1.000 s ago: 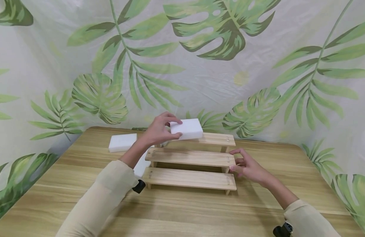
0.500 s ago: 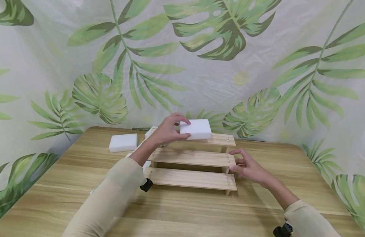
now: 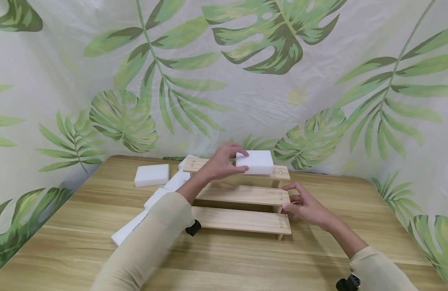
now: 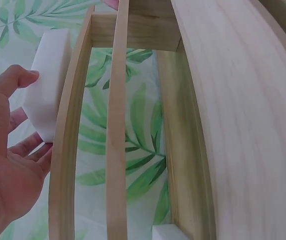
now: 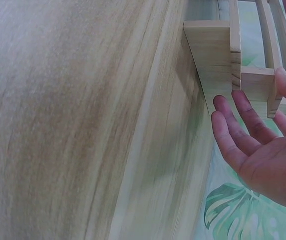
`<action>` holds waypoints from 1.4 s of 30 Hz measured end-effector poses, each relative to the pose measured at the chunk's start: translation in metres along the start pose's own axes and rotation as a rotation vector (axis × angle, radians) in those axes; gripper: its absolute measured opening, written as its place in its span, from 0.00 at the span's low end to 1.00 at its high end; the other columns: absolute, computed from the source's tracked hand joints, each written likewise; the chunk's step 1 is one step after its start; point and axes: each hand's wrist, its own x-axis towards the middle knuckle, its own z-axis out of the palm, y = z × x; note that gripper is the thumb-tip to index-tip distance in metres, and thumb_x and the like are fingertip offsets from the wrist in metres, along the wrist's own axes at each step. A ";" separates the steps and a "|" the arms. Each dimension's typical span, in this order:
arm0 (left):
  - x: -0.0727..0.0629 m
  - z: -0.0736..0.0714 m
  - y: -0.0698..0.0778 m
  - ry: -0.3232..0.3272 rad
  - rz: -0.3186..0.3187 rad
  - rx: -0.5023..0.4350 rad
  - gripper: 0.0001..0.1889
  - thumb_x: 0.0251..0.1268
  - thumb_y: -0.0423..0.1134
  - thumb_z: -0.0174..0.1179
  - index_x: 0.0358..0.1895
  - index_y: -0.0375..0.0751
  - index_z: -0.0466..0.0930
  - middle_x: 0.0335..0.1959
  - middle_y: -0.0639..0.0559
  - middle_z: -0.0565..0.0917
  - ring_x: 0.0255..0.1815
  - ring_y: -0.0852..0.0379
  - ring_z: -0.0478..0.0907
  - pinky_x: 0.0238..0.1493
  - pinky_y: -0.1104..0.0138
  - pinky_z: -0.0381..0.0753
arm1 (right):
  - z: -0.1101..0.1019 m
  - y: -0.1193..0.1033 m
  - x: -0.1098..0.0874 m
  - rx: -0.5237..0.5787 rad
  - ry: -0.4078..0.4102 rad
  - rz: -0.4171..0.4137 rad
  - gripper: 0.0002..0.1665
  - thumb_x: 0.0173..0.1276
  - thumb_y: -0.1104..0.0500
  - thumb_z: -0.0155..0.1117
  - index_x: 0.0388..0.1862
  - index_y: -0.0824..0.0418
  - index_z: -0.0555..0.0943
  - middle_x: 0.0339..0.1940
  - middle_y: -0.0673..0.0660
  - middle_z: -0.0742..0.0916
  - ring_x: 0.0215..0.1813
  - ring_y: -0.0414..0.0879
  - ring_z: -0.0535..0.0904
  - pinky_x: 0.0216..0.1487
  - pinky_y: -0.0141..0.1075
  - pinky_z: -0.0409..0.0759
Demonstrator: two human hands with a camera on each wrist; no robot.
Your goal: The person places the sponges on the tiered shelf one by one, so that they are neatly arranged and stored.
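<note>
table (image 3: 245,260): back edge just behind the wooden rack (image 3: 242,220)
wooden rack: three stepped tiers
left hand (image 3: 221,162): fingers pinch the left end of the white block (image 3: 258,163)
right hand (image 3: 306,205): fingers grip the middle tier (image 3: 245,194) by its right end
white block: at the top tier (image 3: 282,172), long axis along it, little room rightward

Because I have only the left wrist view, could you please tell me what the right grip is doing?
Observer: The right grip holds the wooden stand by the right-hand end of its middle shelf.
Operator: Thank you; would you also tell me whether more white blocks lie on the table, beyond my view?
Observer: Yes, several white blocks lie on the table to the left of the stand, one of them flat near the back edge.
</note>
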 end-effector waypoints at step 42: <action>0.003 0.008 0.004 -0.062 -0.022 0.003 0.15 0.62 0.34 0.74 0.49 0.35 0.85 0.62 0.39 0.76 0.58 0.44 0.74 0.61 0.50 0.77 | 0.001 0.002 0.000 0.016 -0.003 -0.007 0.33 0.78 0.63 0.62 0.73 0.67 0.58 0.47 0.65 0.87 0.54 0.60 0.84 0.45 0.50 0.83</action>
